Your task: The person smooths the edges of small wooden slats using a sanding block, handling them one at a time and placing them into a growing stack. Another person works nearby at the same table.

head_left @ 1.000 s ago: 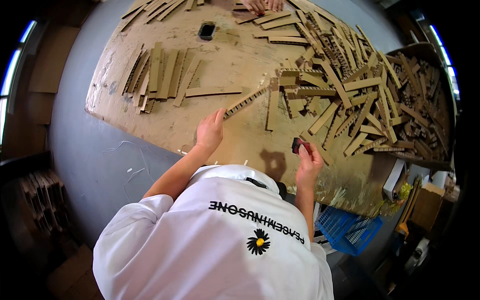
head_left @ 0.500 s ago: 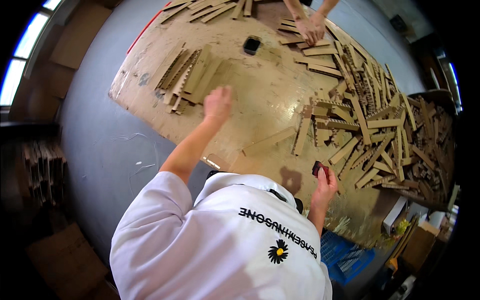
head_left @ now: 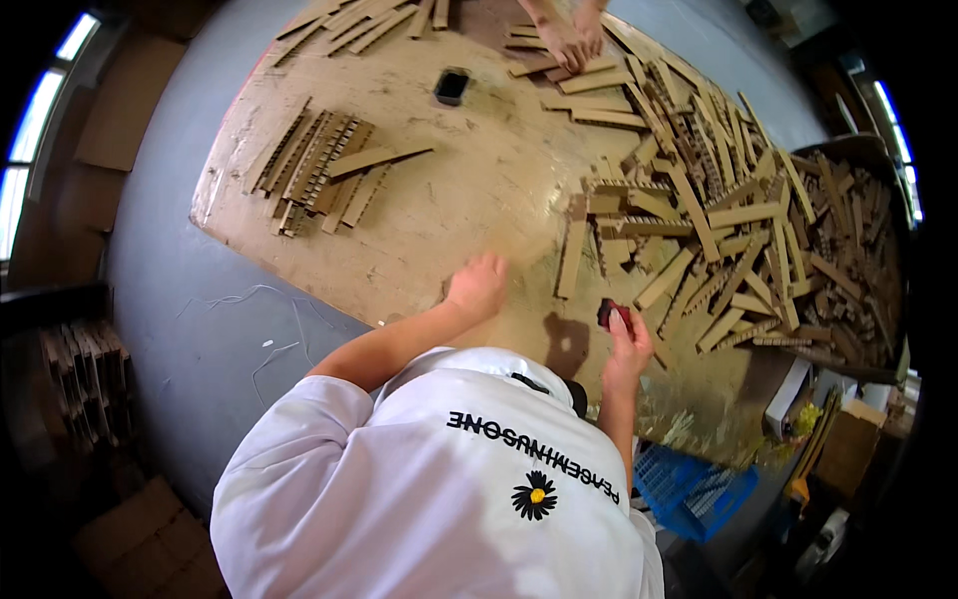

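My right hand (head_left: 627,347) is closed on a small dark-red and black block (head_left: 612,314), held above the table near my body. My left hand (head_left: 479,287) is over the table in front of my chest, blurred by motion; whether its fingers hold anything cannot be made out. Beyond it to the left, a group of cardboard strips (head_left: 317,165) lies side by side, with one strip (head_left: 379,160) slanting across its right side. A large heap of loose cardboard strips (head_left: 699,215) spreads to the right of my hands.
A small black open container (head_left: 452,87) stands towards the table's far side. Another person's hands (head_left: 571,42) touch strips at the far edge. More strips (head_left: 364,22) lie far left. A full bin of strips (head_left: 858,250) adjoins the table's right; a blue crate (head_left: 694,494) sits below.
My left hand has come back from the strip group at left to in front of my chest. The slanting strip now lies still on that group. My right hand keeps its hold on the block.
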`<state>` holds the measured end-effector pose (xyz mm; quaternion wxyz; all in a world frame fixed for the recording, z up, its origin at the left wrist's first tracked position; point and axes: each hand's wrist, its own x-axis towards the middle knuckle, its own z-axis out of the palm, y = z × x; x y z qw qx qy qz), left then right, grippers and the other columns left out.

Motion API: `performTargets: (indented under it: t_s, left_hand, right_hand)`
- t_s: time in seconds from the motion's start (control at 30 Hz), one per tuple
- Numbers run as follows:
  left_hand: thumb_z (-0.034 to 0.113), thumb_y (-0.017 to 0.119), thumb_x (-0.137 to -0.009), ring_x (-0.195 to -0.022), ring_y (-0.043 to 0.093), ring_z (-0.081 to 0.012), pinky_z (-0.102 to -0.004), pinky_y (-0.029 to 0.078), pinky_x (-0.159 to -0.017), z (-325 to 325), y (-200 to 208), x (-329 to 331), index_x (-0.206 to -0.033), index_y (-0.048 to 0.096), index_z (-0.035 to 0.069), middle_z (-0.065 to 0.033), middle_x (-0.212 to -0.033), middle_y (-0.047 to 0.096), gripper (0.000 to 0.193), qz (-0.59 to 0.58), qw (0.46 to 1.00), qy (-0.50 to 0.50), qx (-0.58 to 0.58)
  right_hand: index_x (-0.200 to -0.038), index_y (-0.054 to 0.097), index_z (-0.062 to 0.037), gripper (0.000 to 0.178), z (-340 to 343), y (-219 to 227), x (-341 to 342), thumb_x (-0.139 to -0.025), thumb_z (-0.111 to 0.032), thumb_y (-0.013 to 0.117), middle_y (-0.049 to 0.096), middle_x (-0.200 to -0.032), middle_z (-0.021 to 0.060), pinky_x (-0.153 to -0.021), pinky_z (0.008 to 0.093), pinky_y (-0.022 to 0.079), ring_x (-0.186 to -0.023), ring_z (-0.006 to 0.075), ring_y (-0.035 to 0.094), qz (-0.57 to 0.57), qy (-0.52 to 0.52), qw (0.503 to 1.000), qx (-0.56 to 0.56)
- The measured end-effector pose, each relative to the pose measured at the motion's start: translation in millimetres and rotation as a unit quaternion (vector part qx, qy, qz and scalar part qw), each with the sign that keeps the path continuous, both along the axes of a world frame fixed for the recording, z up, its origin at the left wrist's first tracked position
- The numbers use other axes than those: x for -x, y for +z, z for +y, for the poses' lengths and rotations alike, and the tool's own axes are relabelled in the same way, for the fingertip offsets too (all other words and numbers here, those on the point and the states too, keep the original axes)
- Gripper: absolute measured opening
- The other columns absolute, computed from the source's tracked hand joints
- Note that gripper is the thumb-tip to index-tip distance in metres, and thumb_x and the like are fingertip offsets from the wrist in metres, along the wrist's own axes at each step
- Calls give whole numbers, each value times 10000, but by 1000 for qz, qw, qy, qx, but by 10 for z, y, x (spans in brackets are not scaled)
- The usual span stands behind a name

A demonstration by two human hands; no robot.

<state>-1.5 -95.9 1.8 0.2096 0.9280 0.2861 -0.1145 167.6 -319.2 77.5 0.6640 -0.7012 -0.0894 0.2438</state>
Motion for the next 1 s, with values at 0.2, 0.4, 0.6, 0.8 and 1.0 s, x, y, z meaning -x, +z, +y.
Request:
performTargets:
  t_s: [0.2,0.4,0.6,0.8,1.0]
  left_hand:
    - [410,764,-914,-1183,612,-422,-485,590,-921,-57,59,-869,-1349,469,-25,-230,-1332,556,683,-84,973,178,124]
    - [410,803,-829,-1273,525,-362,-481,524,-992,-388,222,-1301,-1525,315,-112,-203,-1362,516,997,-41,990,137,4]
    - [135,714,-832,-1283,527,-375,-492,451,-1074,46,38,-230,-1528,448,35,-154,-1403,551,752,-59,996,-19,-65]
    - [217,727,-902,-1481,397,-400,-594,306,-1225,228,114,329,-1521,483,19,-154,-1609,444,694,-120,988,-55,-83]
    - [472,731,-922,-1590,219,-416,-619,171,-1283,45,-95,404,-1540,466,-25,-163,-1703,308,836,-109,990,13,-89]
  right_hand:
    - [-1135,744,30,283,-111,-88,-113,-958,-186,792,736,-1000,33,-817,260,516,-852,112,644,-9,13,1000,-4]
    - [-1114,739,43,240,-188,-9,-166,-974,-149,777,721,-973,33,-806,253,524,-850,96,635,-5,-16,1000,18]
    - [-1127,734,47,228,-83,-32,-141,-960,-100,780,700,-997,18,-791,241,505,-860,86,623,3,17,1000,9]
    - [-1023,756,23,144,556,-70,-73,-897,-36,792,680,-944,73,-797,286,529,-861,182,663,-183,195,961,74]
    - [-936,770,-61,134,1220,-286,10,-817,-57,830,661,-875,71,-742,371,532,-827,271,656,-372,299,873,105]
